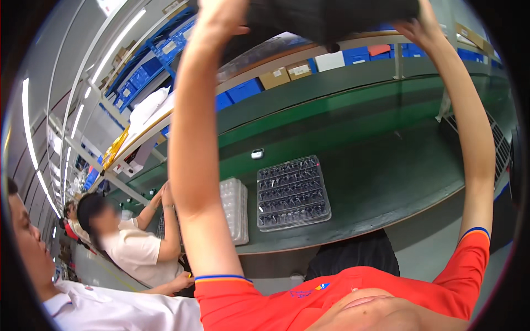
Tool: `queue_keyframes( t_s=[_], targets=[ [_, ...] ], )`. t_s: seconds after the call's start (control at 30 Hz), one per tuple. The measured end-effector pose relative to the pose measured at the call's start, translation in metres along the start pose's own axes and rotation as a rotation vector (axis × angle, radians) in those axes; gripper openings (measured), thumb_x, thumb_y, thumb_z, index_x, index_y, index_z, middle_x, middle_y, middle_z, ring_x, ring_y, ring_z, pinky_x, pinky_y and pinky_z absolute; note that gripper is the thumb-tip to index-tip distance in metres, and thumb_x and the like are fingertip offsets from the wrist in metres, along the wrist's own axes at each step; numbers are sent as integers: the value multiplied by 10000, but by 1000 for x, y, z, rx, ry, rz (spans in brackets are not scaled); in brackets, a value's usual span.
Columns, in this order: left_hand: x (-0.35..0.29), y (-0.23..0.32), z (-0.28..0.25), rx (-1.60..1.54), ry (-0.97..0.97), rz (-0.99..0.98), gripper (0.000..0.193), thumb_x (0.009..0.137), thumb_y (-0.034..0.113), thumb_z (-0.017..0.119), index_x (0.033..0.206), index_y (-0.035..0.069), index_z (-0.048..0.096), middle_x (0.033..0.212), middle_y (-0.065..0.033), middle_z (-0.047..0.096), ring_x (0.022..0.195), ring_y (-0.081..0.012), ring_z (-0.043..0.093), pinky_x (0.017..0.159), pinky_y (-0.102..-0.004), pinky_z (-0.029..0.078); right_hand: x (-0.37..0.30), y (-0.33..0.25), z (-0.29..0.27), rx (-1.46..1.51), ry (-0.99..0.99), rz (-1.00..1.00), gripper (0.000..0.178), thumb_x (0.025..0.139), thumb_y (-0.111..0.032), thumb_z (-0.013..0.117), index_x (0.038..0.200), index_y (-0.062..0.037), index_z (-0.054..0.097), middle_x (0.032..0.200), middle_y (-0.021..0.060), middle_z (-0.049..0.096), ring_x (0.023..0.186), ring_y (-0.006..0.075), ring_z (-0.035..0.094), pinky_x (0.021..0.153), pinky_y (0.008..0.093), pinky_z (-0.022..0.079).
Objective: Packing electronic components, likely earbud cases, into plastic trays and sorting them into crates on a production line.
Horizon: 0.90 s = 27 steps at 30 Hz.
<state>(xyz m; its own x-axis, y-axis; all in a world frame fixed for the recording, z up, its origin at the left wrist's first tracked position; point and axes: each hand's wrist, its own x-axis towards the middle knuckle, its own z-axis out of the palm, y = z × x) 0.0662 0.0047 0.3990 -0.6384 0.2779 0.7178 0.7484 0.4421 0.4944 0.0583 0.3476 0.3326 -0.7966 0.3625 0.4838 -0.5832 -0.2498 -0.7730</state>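
Both my arms are raised toward the top of the view. My left hand (221,21) and my right hand (424,27) grip opposite ends of a dark black thing (331,19), which looks soft; its upper part is cut off and I cannot make out its kind. Below, on the dark green bench (381,165), lies a clear plastic tray (292,193) with rows of small black parts. Left of it, partly behind my left forearm, is a whitish moulded tray (236,209). A small white case (257,154) sits farther back. Neither hand touches these.
A shelf (292,58) runs above the bench's far side, with blue bins (245,90) and cardboard boxes (274,78). To the left, a person in a cream shirt and dark cap (135,243) works at the bench; another in a white shirt (121,311) is closer. A wire rack (499,138) stands at right.
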Motion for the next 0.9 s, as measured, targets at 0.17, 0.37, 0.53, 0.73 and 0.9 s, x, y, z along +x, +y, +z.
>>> queue_keyframes(
  t_s=[0.17,0.37,0.53,0.73,0.9],
  targets=[
    [66,-114,-49,268,103,-153,773,938,697,448,1487,153,473,1522,-93,462,1219,-265,589,933,-369,514,49,60,119,35,-47,130,790,828,-496,688,1412,-21,449,1284,187,588,1170,326,583,955,447,497],
    [62,-137,-79,417,391,541,460,1012,337,559,1289,-23,632,1246,-130,693,1129,-237,650,1024,-334,463,26,147,109,-971,-86,-388,997,781,-599,710,1455,73,417,1354,254,580,1211,328,612,1020,390,492],
    [53,-162,-18,1373,582,913,442,966,573,535,1377,415,570,1397,-24,584,1305,-314,524,1110,-475,374,-72,173,20,-1188,-275,-462,608,881,-522,638,1353,-144,580,1269,129,643,1235,316,571,1021,416,470],
    [66,-206,-34,1246,581,744,424,954,538,571,1357,409,584,1420,0,564,1349,-298,471,1132,-500,345,-206,169,-296,-2254,282,298,510,790,-391,731,1232,-159,628,1138,121,655,1096,314,641,877,459,556],
    [-13,-164,13,903,530,936,371,911,318,689,1259,192,673,1254,-126,664,1190,-292,591,1051,-442,414,-290,175,-407,-2137,593,415,346,756,-135,768,1073,-125,628,1161,143,540,1072,373,631,877,490,540]
  ],
)
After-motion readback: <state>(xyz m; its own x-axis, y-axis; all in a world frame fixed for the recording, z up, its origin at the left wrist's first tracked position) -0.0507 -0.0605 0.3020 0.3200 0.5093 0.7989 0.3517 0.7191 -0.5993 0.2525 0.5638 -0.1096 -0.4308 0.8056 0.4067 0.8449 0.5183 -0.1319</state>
